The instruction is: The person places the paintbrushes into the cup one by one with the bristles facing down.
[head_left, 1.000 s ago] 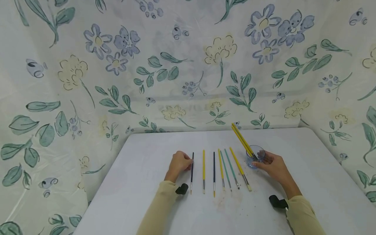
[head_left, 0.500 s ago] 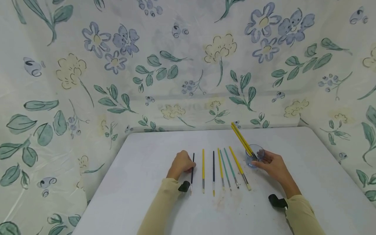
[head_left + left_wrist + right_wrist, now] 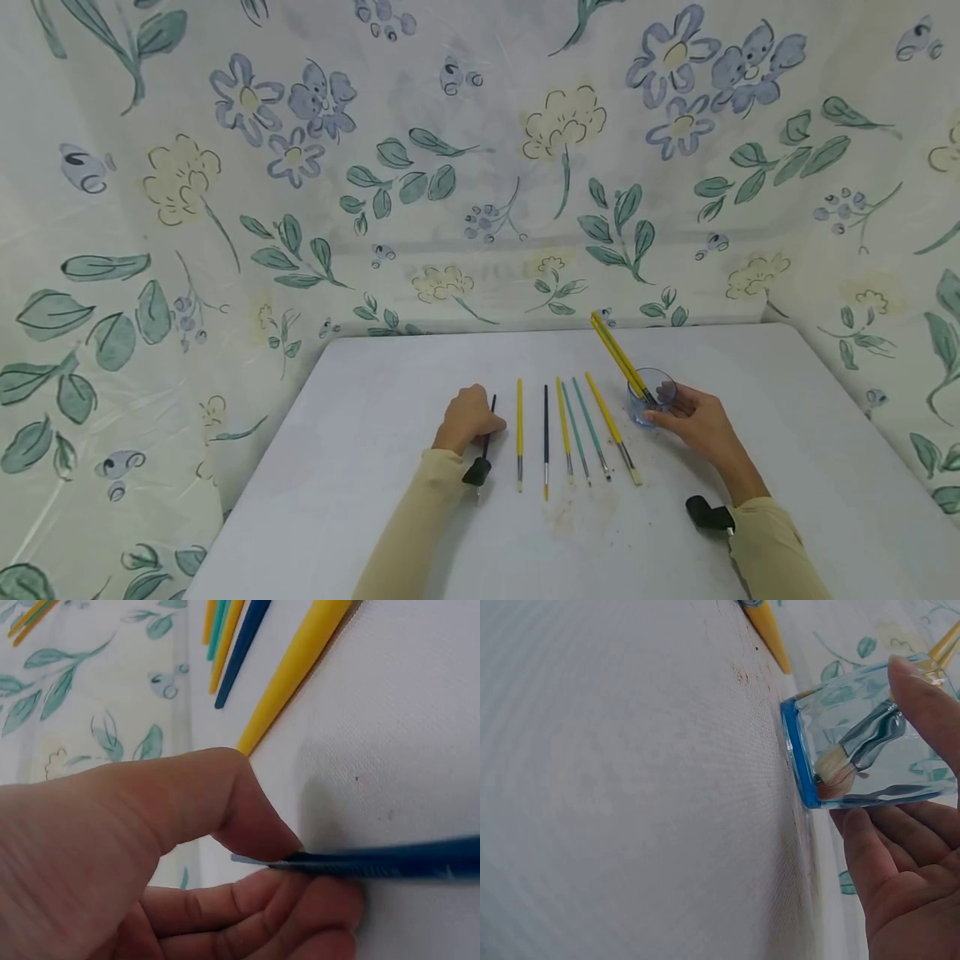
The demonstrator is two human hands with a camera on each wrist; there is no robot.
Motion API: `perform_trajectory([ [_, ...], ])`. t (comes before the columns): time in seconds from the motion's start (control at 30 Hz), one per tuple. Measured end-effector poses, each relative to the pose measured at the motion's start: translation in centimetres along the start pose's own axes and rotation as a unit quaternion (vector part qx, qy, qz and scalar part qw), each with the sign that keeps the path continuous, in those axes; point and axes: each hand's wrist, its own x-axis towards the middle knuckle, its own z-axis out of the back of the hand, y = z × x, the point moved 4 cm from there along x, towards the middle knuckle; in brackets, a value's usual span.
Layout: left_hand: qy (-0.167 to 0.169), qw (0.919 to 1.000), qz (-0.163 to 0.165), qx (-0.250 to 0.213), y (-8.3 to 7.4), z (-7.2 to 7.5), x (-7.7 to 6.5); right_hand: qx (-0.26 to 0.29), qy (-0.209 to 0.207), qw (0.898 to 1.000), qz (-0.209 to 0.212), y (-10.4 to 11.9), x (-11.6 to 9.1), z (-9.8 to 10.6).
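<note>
In the head view my left hand pinches a thin dark blue paintbrush between thumb and fingertips, at the left end of a row of brushes. The left wrist view has this dark blue paintbrush reaching out rightward from the pinch. On the right, my right hand grips a small clear glass, thumb on one side and fingers on the other. Two yellow-handled paintbrushes lean in it, handles up and left. Their bristles rest down by the glass's blue base.
Between the hands lie a yellow paintbrush, a dark blue paintbrush, a thinner yellow one, two teal paintbrushes and a thicker yellow one. Brownish specks mark the white table. Floral sheeting hangs behind.
My left hand has moved slightly right and toward me, and the dark blue paintbrush now tilts, its lower end behind the wrist camera. The right hand and glass stay put.
</note>
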Motion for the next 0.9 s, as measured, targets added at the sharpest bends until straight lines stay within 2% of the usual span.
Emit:
perform_trajectory([
  [0.2, 0.020, 0.9992, 0.009, -0.033, 0.6, 0.5, 0.2, -0.006, 0.003, 1.000, -0.001, 0.4, -0.2, 0.3],
  [0.4, 0.036, 0.9973, 0.002, -0.064, 0.8, 0.7, 0.4, -0.006, 0.003, 1.000, -0.002, 0.4, -0.2, 0.3],
  [0.6, 0.040, 0.9926, -0.025, -0.112, 0.5, 1.0, 0.4, -0.007, 0.002, 1.000, 0.002, 0.2, -0.2, 0.0],
  [0.73, 0.040, 0.9863, -0.034, -0.157, 0.2, 1.3, 0.3, -0.006, 0.002, 1.000, 0.004, 0.2, -0.1, 0.0],
  [0.9, 0.039, 0.9732, -0.045, -0.222, -0.2, 1.6, 0.3, -0.006, 0.002, 1.000, 0.005, 0.3, -0.1, 0.1],
])
